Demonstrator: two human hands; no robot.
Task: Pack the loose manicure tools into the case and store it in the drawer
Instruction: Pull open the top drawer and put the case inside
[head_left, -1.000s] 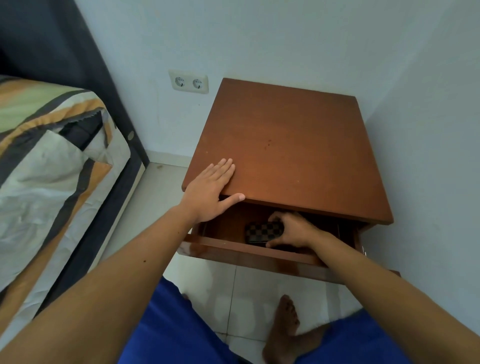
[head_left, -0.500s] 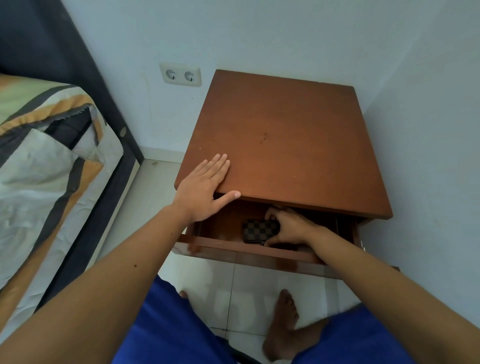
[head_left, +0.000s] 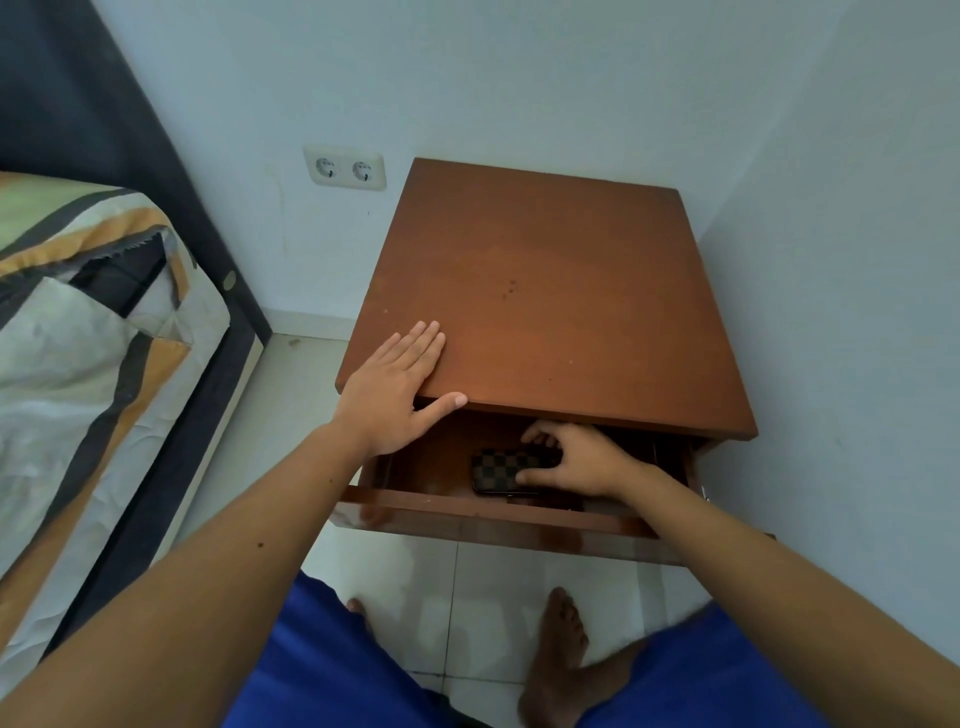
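A dark checkered manicure case (head_left: 498, 470) lies flat on the floor of the pulled-out drawer (head_left: 467, 512) of a brown wooden nightstand (head_left: 561, 291). My right hand (head_left: 576, 460) reaches into the drawer and holds the case's right end, fingers curled over its far edge and thumb on its near edge. My left hand (head_left: 395, 387) rests flat on the nightstand's front left corner, fingers straight, thumb along the top's front edge. The case is closed; no loose tools show.
A bed with a striped cover (head_left: 88, 332) and dark frame stands at the left. A double wall socket (head_left: 345, 169) sits behind the nightstand. White walls close in at the back and right. My bare feet (head_left: 558, 660) stand on the tiled floor below the drawer.
The view has shifted slightly. My right hand stays on the case inside the drawer, and my left hand stays flat on the nightstand top.
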